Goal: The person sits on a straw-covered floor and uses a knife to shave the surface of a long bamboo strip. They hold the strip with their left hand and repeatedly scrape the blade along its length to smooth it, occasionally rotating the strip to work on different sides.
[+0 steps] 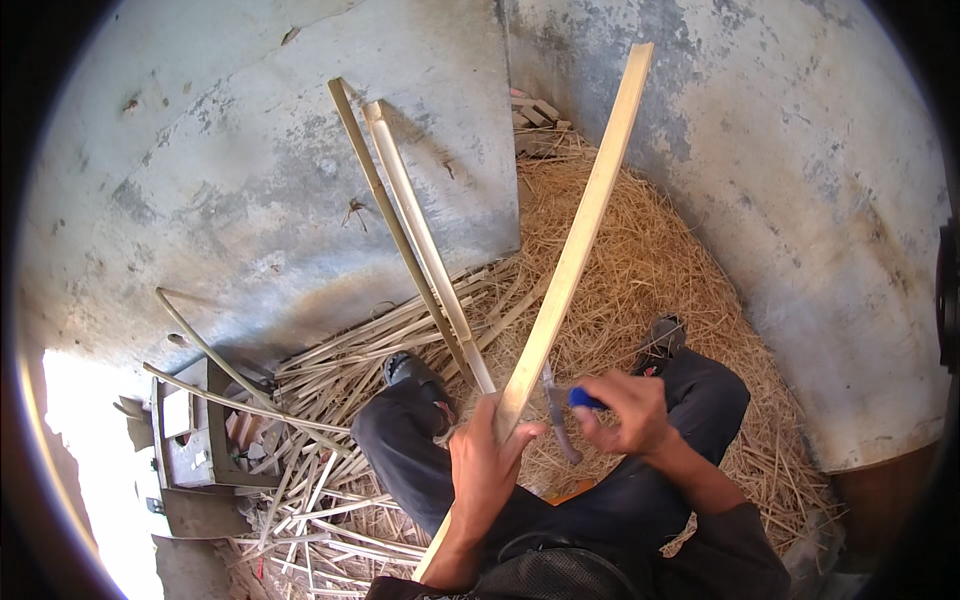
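Note:
My left hand (482, 465) is closed round a long pale strip of split bamboo (580, 235). The strip slants from beside my left forearm up to the far right. Off to its right, my right hand (632, 412) hovers above my lap with bent fingers. A small blue thing (587, 398) shows between its thumb and fingers; its kind I cannot make out. Below and left of that hand, a knife (555, 405) with a narrow blade lies between my legs, apart from both hands.
Two bamboo lengths (405, 215) lean on the grey wall (250, 130). Many split strips (330, 350) are heaped at the left, beside a broken box-like frame (190, 440). Straw-like shavings (680, 260) cover the floor up to the right wall (800, 200).

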Tool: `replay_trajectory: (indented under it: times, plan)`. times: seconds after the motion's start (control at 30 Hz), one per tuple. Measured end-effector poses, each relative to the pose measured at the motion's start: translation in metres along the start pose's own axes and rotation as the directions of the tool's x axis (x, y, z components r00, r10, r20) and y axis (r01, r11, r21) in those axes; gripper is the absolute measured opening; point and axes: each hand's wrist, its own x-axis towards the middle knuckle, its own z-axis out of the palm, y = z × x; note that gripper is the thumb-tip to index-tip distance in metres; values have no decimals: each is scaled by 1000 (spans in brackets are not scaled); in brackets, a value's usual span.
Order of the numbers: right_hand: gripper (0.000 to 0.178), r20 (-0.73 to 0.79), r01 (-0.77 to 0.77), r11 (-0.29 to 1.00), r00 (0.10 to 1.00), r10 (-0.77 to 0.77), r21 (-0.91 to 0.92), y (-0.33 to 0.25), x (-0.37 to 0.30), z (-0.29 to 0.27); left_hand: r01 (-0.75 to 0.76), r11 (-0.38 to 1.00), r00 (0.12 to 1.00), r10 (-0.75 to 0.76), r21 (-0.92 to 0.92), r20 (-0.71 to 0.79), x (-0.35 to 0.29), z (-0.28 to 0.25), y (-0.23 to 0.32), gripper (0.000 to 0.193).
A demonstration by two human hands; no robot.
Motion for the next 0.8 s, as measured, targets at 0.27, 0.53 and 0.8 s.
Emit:
replay_trajectory:
  times: [0.27, 0.53, 0.8]
  plan:
    - [30, 38, 63, 997, 997, -61, -36, -19, 7, 8, -11, 1000, 1000, 11, 17, -27, 1, 15, 9, 48]
    - [29, 30, 59, 991, 998, -55, -123, -22, 9, 6, -10, 1000, 999, 10, 8, -42, 3, 16, 14, 41]
    - [22, -71, 41, 980, 996, -56, -197, -2, 16, -5, 26, 994, 1000, -25, 105, -13, -7, 15, 3, 34]
